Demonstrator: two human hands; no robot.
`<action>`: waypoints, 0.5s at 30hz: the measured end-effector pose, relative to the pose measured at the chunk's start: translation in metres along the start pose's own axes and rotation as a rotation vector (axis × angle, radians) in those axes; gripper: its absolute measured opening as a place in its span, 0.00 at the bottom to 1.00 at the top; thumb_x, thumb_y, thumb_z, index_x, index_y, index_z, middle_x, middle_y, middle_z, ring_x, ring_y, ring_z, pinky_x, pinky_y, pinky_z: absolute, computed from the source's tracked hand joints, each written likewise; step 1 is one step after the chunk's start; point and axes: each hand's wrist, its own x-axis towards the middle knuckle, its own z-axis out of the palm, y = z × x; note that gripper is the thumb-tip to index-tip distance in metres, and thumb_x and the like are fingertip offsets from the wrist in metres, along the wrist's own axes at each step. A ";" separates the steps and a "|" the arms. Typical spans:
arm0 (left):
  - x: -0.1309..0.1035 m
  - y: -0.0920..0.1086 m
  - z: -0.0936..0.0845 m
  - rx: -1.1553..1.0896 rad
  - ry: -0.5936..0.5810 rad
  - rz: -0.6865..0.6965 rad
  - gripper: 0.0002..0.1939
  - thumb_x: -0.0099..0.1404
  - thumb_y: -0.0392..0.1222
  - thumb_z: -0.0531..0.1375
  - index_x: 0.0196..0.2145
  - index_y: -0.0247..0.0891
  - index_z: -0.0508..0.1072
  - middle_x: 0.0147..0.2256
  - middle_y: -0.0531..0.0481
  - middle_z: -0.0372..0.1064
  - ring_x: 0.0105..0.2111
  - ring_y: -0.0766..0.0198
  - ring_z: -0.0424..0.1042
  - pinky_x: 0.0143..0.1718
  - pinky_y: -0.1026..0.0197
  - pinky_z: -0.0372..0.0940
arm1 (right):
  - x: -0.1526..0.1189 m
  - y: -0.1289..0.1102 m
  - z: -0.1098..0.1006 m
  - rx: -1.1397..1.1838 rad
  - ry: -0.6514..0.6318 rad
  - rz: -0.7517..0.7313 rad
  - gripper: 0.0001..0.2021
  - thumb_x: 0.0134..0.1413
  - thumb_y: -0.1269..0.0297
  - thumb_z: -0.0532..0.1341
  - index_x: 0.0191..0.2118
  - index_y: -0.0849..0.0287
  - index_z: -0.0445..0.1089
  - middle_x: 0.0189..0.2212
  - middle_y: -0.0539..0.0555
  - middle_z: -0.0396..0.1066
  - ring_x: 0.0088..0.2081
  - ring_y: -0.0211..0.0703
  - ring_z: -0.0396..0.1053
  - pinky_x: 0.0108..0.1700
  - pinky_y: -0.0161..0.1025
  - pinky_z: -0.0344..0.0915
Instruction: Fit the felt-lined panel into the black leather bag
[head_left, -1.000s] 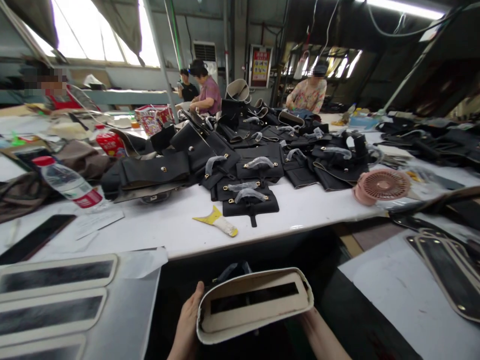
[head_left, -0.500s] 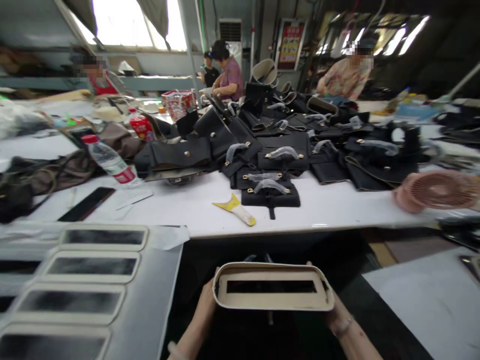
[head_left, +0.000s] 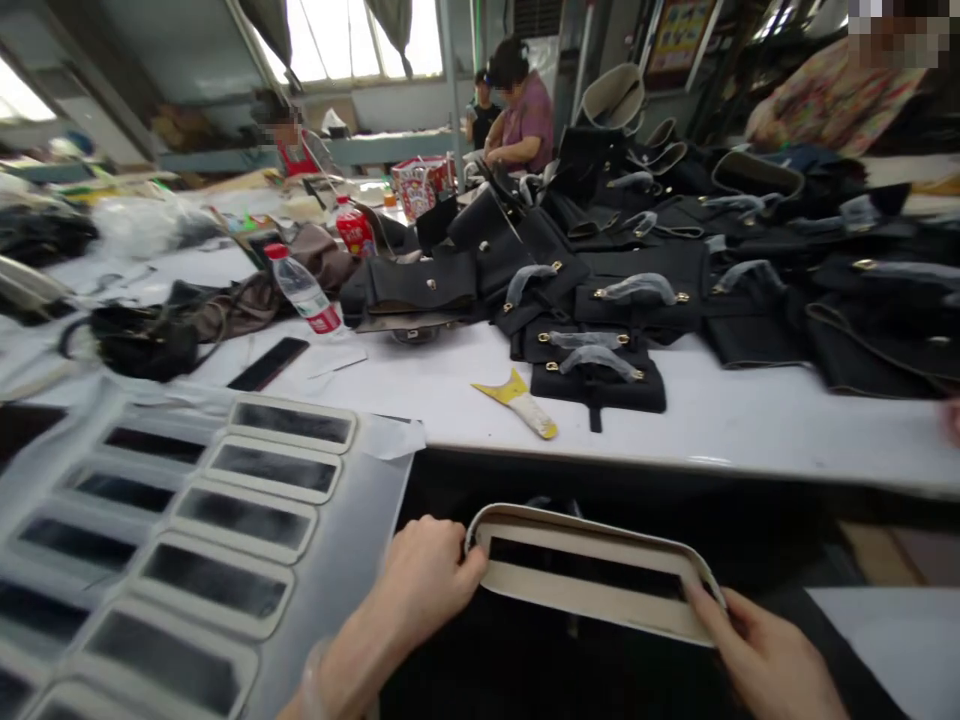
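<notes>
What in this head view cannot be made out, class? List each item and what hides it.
- Black bag under the cream panel: hidden by the panel and shadow.
- Right hand: cut off by the bottom edge.
- Left hand: fingertips tucked behind the panel.
- Bottle label: too small to read.
- Pink thing: cut off by the right edge.
- Co-workers' faces: blurred.
</notes>
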 end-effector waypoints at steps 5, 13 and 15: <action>0.016 -0.007 -0.002 -0.014 -0.149 0.013 0.16 0.62 0.44 0.52 0.19 0.39 0.68 0.20 0.46 0.71 0.22 0.59 0.69 0.24 0.61 0.45 | -0.012 -0.007 0.003 0.067 0.046 -0.099 0.29 0.52 0.34 0.48 0.21 0.55 0.65 0.14 0.50 0.61 0.19 0.40 0.60 0.23 0.36 0.53; 0.013 -0.017 0.031 -0.098 -0.077 -0.073 0.16 0.66 0.40 0.45 0.21 0.40 0.63 0.22 0.47 0.69 0.24 0.61 0.69 0.28 0.62 0.50 | -0.017 -0.005 0.010 0.048 0.097 -0.132 0.25 0.59 0.40 0.47 0.22 0.54 0.60 0.17 0.48 0.61 0.22 0.40 0.61 0.28 0.36 0.53; 0.011 -0.019 0.040 -0.145 -0.052 -0.096 0.17 0.67 0.41 0.44 0.22 0.40 0.62 0.21 0.48 0.68 0.23 0.61 0.68 0.28 0.62 0.51 | -0.017 -0.003 0.011 0.031 0.103 -0.122 0.25 0.60 0.40 0.46 0.22 0.53 0.60 0.17 0.49 0.61 0.22 0.41 0.61 0.28 0.36 0.53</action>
